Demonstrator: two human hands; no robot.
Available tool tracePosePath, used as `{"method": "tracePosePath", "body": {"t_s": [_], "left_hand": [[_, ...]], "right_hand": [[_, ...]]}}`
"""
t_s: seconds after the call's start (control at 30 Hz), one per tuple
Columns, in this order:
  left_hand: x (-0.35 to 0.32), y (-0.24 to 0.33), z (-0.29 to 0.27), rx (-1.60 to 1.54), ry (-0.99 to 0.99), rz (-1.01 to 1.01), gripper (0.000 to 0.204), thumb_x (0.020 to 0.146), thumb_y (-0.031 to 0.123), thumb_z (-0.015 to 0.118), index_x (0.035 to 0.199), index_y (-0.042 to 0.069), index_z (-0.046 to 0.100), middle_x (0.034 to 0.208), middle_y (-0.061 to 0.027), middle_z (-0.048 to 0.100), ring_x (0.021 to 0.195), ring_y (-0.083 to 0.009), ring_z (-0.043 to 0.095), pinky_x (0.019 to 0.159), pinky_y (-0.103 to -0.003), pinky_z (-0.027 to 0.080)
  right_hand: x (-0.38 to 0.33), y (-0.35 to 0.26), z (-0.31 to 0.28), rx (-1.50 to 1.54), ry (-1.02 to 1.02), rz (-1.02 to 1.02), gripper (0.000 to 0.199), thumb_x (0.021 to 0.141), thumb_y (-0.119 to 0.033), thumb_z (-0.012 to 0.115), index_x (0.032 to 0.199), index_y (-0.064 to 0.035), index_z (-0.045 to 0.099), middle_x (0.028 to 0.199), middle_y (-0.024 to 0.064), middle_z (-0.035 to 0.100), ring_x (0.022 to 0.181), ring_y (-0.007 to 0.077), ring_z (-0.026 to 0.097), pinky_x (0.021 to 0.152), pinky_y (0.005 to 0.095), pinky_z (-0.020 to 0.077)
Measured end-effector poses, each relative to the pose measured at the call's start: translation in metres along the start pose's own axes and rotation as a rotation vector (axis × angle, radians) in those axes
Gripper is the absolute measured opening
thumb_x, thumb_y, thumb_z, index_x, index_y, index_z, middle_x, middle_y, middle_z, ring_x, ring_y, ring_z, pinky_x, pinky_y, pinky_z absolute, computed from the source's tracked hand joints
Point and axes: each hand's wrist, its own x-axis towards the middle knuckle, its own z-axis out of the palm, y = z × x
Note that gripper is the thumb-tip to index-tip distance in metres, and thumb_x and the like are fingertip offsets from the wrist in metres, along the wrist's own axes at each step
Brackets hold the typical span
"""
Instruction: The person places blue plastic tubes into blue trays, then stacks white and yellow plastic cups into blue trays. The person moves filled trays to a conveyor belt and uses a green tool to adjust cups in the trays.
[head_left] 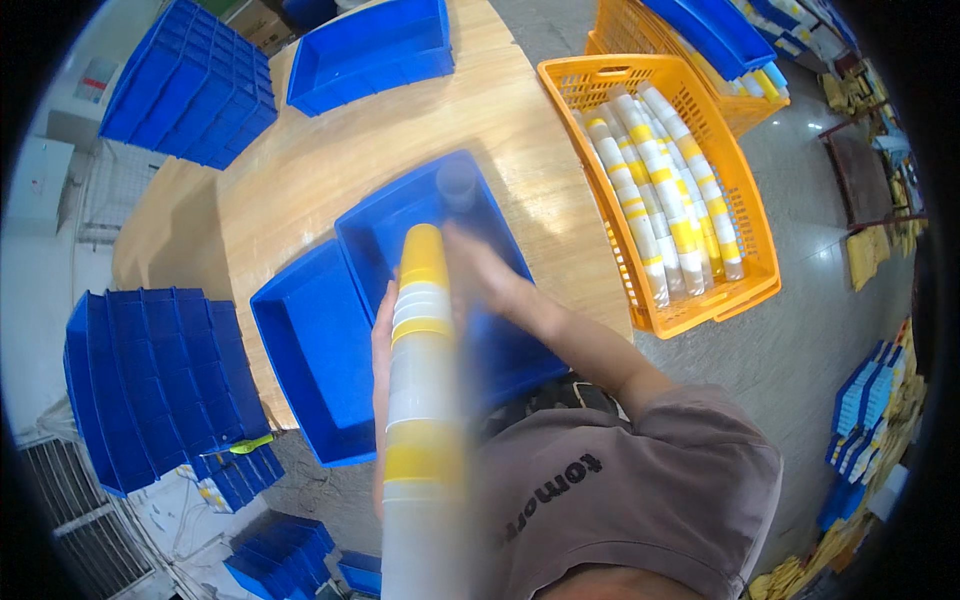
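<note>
A long stack of nested white and yellow plastic cups [420,345] rises from the lower edge toward the middle of the view. My left hand [382,325] is wrapped round the stack's left side, most of it hidden behind the cups. On the other side, my right hand [478,268] is close to the stack's top end, its fingers smeared by motion. Just beyond it is a blurred, see-through cup [457,185] over a blue bin [400,205]; whether my right hand touches it I cannot tell. A second blue bin [315,345] sits beside the first, to the left.
An orange crate [742,185] full of similar cup stacks stands right of the wooden table [525,150]. Another blue bin [372,55] lies at the table's far side. Stacked blue bins stand at the far left [195,90] and near left [160,385].
</note>
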Motion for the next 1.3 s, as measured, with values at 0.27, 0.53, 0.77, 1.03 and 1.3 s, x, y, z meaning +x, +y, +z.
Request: {"method": "tracePosePath", "body": {"t_s": [0.27,0.53,0.77,1.03,1.3], "left_hand": [[0.031,0.044,-0.038,0.092,0.133,0.027,0.056,0.101,0.045,0.052,0.133,-0.001,0.045,0.106,-0.0232,0.06,0.085,-0.0284,0.067,0.072,-0.037,0.061],[0.016,0.069,-0.025,0.279,0.233,-0.098,0.036,0.097,0.039,0.061,0.118,0.009,0.061,0.086,-0.0073,0.068,0.063,-0.0185,0.066,0.056,-0.035,0.057],[0.015,0.079,-0.041,0.313,0.126,-0.117,0.054,0.098,0.044,0.058,0.129,0.001,0.048,0.098,-0.0209,0.067,0.077,-0.0263,0.072,0.061,-0.036,0.063],[-0.002,0.078,-0.041,0.224,0.123,-0.083,0.054,0.096,0.043,0.061,0.13,0.002,0.047,0.092,-0.0205,0.068,0.075,-0.0259,0.072,0.062,-0.036,0.063],[-0.017,0.085,-0.053,0.409,0.242,-0.132,0.058,0.096,0.046,0.061,0.131,0.002,0.046,0.09,-0.0193,0.068,0.068,-0.025,0.071,0.058,-0.033,0.062]], "right_hand": [[0.07,0.03,-0.003,-0.019,0.05,0.046,0.045,0.098,-0.042,0.056,0.122,-0.0037,0.054,0.109,0.0148,0.065,0.1,0.027,0.064,0.093,0.0397,0.0507],[0.106,0.015,-0.022,0.048,0.243,-0.138,0.059,0.1,-0.054,0.047,0.128,-0.0027,0.049,0.118,0.0195,0.06,0.11,0.0313,0.06,0.099,0.0456,0.0481],[0.064,0.036,0.013,-0.175,0.149,-0.017,0.055,0.098,-0.051,0.052,0.127,-0.0041,0.049,0.119,0.0178,0.059,0.109,0.0298,0.058,0.1,0.0443,0.0452],[0.075,0.043,0.022,0.094,0.116,-0.017,0.053,0.102,-0.048,0.043,0.122,-0.0006,0.055,0.113,0.0185,0.062,0.108,0.0297,0.059,0.096,0.0442,0.0479],[0.07,0.083,0.021,-0.101,0.166,0.08,0.039,0.097,-0.034,0.056,0.118,-0.0005,0.057,0.108,0.0149,0.064,0.097,0.0246,0.063,0.087,0.0367,0.0513]]}}
